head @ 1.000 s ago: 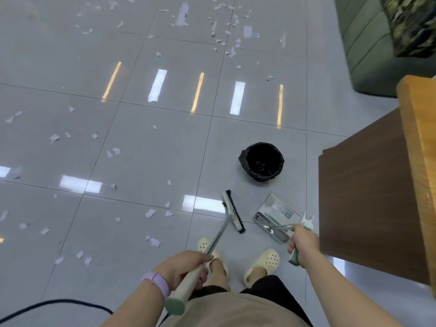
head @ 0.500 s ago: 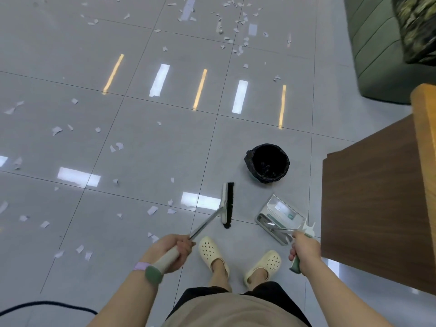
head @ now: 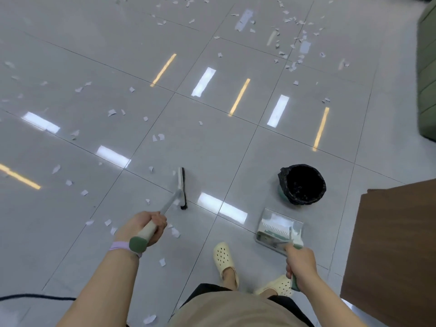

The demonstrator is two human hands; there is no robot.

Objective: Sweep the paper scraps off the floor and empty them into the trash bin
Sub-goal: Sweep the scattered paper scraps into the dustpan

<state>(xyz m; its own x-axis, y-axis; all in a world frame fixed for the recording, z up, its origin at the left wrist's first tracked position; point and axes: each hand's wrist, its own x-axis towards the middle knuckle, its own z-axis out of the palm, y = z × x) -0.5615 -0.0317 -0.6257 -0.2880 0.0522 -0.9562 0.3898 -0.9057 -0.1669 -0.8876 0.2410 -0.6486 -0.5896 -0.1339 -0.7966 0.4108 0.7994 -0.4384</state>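
My left hand [head: 142, 226] grips the pale handle of a broom whose black-bristled head [head: 182, 187] sits on the grey tiled floor ahead of me. My right hand [head: 299, 259] grips the green handle of a clear dustpan [head: 278, 226], held low near my feet. A round trash bin [head: 303, 184] lined with a black bag stands just beyond the dustpan. White paper scraps [head: 158, 137] lie scattered over the floor, thickest at the far end [head: 292, 36] and to the left [head: 82, 88]. A few scraps lie near my left hand [head: 175, 232].
A brown wooden cabinet or table [head: 391, 251] stands close on my right. A dark green sofa [head: 428, 74] is at the far right. A black cable [head: 35, 297] runs across the floor at the lower left. My feet wear cream clogs [head: 223, 257].
The broom head has swung left, away from the dustpan, and now lies nearly straight ahead. My view has turned left, so the cabinet and bin sit farther right.
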